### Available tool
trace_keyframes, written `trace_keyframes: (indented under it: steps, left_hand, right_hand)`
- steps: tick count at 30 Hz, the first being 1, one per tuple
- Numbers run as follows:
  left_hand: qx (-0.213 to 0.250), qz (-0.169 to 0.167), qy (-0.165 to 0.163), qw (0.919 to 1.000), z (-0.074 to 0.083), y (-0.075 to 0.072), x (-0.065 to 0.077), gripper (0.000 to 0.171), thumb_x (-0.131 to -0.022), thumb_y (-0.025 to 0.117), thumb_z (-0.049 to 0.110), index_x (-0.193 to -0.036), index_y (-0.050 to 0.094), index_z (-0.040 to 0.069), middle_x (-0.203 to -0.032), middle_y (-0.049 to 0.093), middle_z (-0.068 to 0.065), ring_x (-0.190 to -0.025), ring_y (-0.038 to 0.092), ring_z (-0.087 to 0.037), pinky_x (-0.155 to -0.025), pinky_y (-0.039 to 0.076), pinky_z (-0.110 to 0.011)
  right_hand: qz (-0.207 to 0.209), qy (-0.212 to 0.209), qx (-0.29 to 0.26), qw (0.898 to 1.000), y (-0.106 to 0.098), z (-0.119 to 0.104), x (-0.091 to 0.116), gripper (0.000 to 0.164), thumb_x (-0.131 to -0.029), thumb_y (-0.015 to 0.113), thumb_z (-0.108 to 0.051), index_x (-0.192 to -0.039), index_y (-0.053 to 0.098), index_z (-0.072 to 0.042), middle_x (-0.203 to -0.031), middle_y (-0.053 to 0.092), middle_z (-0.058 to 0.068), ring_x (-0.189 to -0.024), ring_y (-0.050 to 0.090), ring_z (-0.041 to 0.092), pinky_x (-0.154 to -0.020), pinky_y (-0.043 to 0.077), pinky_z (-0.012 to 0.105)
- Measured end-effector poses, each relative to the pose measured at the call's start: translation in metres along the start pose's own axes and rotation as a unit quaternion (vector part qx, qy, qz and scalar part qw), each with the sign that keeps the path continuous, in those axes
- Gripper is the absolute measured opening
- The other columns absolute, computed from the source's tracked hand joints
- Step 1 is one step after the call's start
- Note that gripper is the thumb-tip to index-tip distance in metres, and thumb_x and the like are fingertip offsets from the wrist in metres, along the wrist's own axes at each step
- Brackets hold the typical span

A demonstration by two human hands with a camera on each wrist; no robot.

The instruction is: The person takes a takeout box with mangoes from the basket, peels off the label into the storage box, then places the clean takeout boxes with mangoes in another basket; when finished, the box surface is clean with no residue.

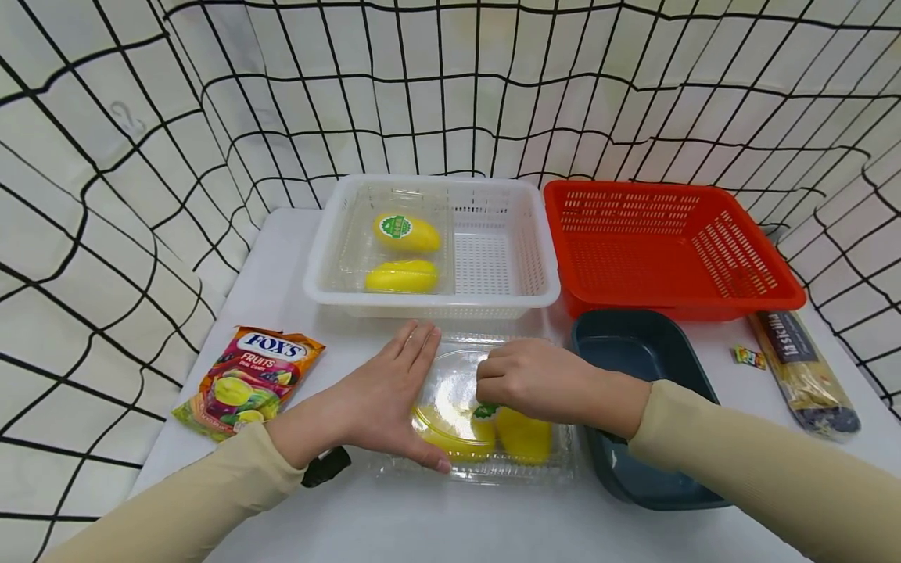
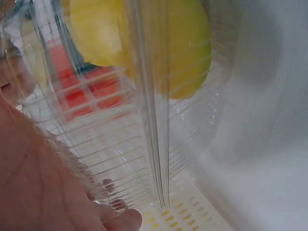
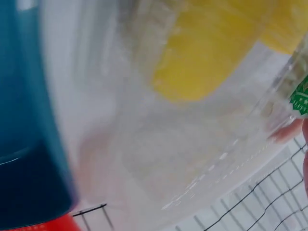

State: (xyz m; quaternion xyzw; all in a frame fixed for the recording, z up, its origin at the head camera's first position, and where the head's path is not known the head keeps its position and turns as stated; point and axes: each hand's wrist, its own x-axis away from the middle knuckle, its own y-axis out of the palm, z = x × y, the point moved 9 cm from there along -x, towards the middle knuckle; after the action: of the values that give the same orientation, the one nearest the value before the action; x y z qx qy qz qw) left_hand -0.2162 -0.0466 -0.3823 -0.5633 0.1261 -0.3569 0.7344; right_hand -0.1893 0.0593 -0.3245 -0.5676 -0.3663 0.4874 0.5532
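A clear plastic clamshell box (image 1: 461, 367) lies on the table, holding two yellow mangoes (image 1: 524, 438). My left hand (image 1: 394, 391) rests along the box's left side with fingers straight and thumb spread toward the near edge. In the left wrist view, the ribbed wall and rim of the box (image 2: 154, 120) stand beside that hand. Over the lid, my right hand (image 1: 531, 383) has its fingers curled, pinching at a green-and-white sticker (image 3: 301, 98). The fingers partly hide this sticker in the head view. Only fingertips show at the right wrist view's edge.
Behind stands a white basket (image 1: 542, 258) with another clamshell of two mangoes (image 1: 401, 277). Beside it is a red basket (image 1: 676, 305). A dark blue tub (image 1: 633, 477) sits right of the box. A candy bag (image 1: 246, 383), small candy (image 1: 749, 357) and pasta pack (image 1: 809, 383) lie outward.
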Motion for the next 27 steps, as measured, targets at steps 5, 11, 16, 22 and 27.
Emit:
trace_keyframes:
  steps: [5, 11, 16, 22, 27]
  left_hand:
    - [-0.003, 0.000, -0.001, 1.0000, -0.001, 0.001, -0.001, 0.146, -0.065, 0.077, 0.080, -0.160, 0.011, -0.008, -0.170, 0.005, -0.027, -0.158, 0.001, -0.047, -0.128, 0.017, -0.054]
    - [0.002, 0.004, 0.001, 1.0000, -0.001, 0.000, -0.001, 0.145, -0.065, 0.077, 0.079, -0.160, 0.012, -0.010, -0.170, 0.007, -0.028, -0.157, 0.003, -0.048, -0.128, 0.018, -0.056]
    - [0.006, 0.001, 0.001, 1.0000, -0.001, 0.001, -0.002, 0.145, -0.066, 0.077, 0.079, -0.160, 0.011, -0.009, -0.170, 0.007, -0.028, -0.157, 0.003, -0.048, -0.127, 0.018, -0.056]
    - [0.001, 0.001, -0.003, 1.0000, -0.003, 0.001, -0.002, 0.146, -0.065, 0.077, 0.080, -0.161, 0.010, -0.008, -0.170, 0.005, -0.027, -0.158, 0.001, -0.047, -0.128, 0.017, -0.055]
    - [0.000, 0.005, -0.002, 1.0000, -0.002, 0.002, -0.003, 0.146, -0.065, 0.076, 0.081, -0.160, 0.010, -0.008, -0.170, 0.005, -0.027, -0.158, 0.001, -0.046, -0.128, 0.018, -0.055]
  right_hand:
    - [0.044, 0.010, -0.019, 0.999, -0.012, 0.004, 0.020, 0.021, -0.079, 0.089, -0.024, -0.096, 0.079, -0.017, -0.092, 0.078, -0.006, -0.084, 0.072, 0.010, -0.081, 0.060, 0.020]
    - [0.076, 0.017, -0.032, 0.996, -0.023, 0.008, 0.042, 0.026, -0.073, 0.092, -0.017, -0.096, 0.079, -0.014, -0.092, 0.079, -0.005, -0.084, 0.074, 0.010, -0.078, 0.061, 0.023]
    - [0.122, 0.050, -0.049, 0.990, -0.037, 0.014, 0.065, 0.036, -0.063, 0.095, -0.006, -0.095, 0.081, -0.013, -0.093, 0.079, -0.002, -0.084, 0.075, 0.012, -0.076, 0.062, 0.027]
    - [0.177, 0.202, -0.183, 0.946, -0.048, 0.052, 0.104, 0.021, -0.078, 0.085, -0.005, -0.097, 0.080, -0.012, -0.091, 0.079, -0.001, -0.078, 0.071, 0.009, -0.079, 0.058, 0.014]
    - [0.157, 0.361, -0.266, 0.880, -0.034, 0.087, 0.142, 0.018, -0.082, 0.082, -0.001, -0.096, 0.080, -0.013, -0.085, 0.077, -0.002, -0.070, 0.066, 0.004, -0.067, 0.058, 0.016]
